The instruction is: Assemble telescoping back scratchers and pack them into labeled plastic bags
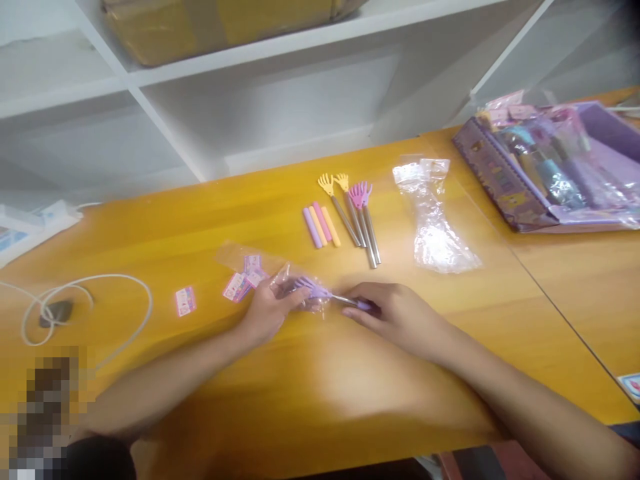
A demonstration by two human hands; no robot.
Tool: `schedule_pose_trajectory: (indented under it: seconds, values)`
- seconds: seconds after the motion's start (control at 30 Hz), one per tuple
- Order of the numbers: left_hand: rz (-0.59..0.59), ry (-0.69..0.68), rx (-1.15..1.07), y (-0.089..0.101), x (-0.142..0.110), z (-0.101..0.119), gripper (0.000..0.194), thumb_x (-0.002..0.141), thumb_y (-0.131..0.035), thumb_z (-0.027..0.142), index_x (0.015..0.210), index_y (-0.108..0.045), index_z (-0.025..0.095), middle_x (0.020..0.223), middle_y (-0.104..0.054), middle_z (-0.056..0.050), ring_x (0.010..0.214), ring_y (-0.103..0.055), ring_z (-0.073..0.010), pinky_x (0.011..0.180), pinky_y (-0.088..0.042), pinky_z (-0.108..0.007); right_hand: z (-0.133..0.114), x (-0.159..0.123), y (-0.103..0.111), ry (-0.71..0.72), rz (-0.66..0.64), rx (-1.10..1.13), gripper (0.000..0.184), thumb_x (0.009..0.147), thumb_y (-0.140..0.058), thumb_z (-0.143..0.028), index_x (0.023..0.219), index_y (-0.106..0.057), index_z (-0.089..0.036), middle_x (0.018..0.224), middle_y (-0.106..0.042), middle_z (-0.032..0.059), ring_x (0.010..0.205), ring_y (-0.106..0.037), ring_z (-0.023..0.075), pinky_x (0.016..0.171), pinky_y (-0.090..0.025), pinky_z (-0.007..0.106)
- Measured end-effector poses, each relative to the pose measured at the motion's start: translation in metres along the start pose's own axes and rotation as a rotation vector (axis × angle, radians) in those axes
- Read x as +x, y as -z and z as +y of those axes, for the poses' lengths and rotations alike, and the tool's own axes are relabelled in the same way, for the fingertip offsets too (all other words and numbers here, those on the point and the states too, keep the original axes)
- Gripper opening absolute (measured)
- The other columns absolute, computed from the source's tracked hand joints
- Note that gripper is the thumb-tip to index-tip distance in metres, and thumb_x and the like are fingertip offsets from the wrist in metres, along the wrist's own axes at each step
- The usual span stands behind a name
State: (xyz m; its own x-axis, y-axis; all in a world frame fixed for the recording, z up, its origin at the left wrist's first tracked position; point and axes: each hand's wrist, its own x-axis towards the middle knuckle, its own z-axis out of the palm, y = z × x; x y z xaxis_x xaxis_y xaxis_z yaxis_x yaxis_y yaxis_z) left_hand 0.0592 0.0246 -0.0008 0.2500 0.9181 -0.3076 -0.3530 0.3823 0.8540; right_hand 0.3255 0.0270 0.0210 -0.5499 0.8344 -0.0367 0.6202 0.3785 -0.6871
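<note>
A purple back scratcher (314,289) lies level between my hands, its claw end inside the mouth of a clear plastic bag (231,253). My left hand (270,308) is closed on the bag, its thumb by the claw. My right hand (383,308) wraps round the scratcher's purple handle. Small printed cards (239,285) lie by the bag, partly under it, and a single card (185,302) is farther left. Beyond my hands lie back scratchers with yellow and pink claws (357,195) and metal rods, beside several coloured handle tubes (321,225).
Clear empty bags (440,227) are piled to the right of the scratchers. A purple display box (505,180) holds bagged items at the back right. On the left a white cable (150,307) loops over the table. White shelves (300,100) with a cardboard box (225,27) stand behind.
</note>
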Motion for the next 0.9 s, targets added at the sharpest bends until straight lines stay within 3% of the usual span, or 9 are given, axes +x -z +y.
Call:
schedule_pose_trajectory:
  seconds: [0.1,0.2,0.37,0.53,0.9]
  values:
    - [0.136,-0.082,-0.123,-0.001,0.004,0.005,0.035,0.078,-0.096,0.035,0.097,-0.074,0.016,0.092,-0.078,-0.002,0.082,-0.078,-0.0184,0.075,-0.069,-0.032,0.005,0.000,0.008,-0.083,0.025,0.000,0.019,0.104,-0.064,-0.039,0.099,-0.067,-0.021,0.084,-0.072,0.0022,0.070,-0.065,0.0170,0.064,-0.046,0.028]
    - [0.196,-0.106,-0.185,0.001,0.007,0.009,0.039,0.074,-0.098,0.035,0.097,-0.072,0.017,0.093,-0.078,0.000,0.081,-0.078,-0.0164,0.077,-0.069,-0.031,0.008,0.002,0.010,-0.127,0.079,0.079,0.021,0.109,-0.056,-0.041,0.104,-0.062,-0.021,0.088,-0.071,0.0034,0.073,-0.066,0.0175,0.066,-0.048,0.029]
    - [0.169,-0.089,-0.186,0.003,0.008,0.009,0.037,0.075,-0.098,0.036,0.092,-0.071,0.017,0.092,-0.079,-0.001,0.087,-0.078,-0.0181,0.083,-0.069,-0.036,0.009,0.004,0.003,0.012,0.191,0.182,0.017,0.110,-0.055,-0.037,0.105,-0.061,-0.022,0.099,-0.067,0.0077,0.081,-0.062,0.0183,0.070,-0.050,0.031]
    - [0.168,-0.082,-0.187,0.003,0.007,0.007,0.037,0.075,-0.098,0.035,0.092,-0.073,0.015,0.095,-0.079,-0.003,0.091,-0.077,-0.0192,0.082,-0.070,-0.037,0.008,0.004,-0.007,0.102,0.221,0.208,0.012,0.109,-0.058,-0.032,0.105,-0.062,-0.022,0.101,-0.064,0.0072,0.083,-0.060,0.0179,0.073,-0.050,0.032]
    - [0.121,-0.041,-0.108,-0.001,0.003,0.005,0.036,0.075,-0.098,0.038,0.092,-0.078,0.013,0.092,-0.082,-0.007,0.088,-0.080,-0.0237,0.088,-0.071,-0.045,0.000,0.005,-0.023,0.155,0.311,0.226,0.009,0.107,-0.063,-0.028,0.101,-0.061,-0.022,0.096,-0.062,0.0060,0.081,-0.059,0.0166,0.068,-0.049,0.030]
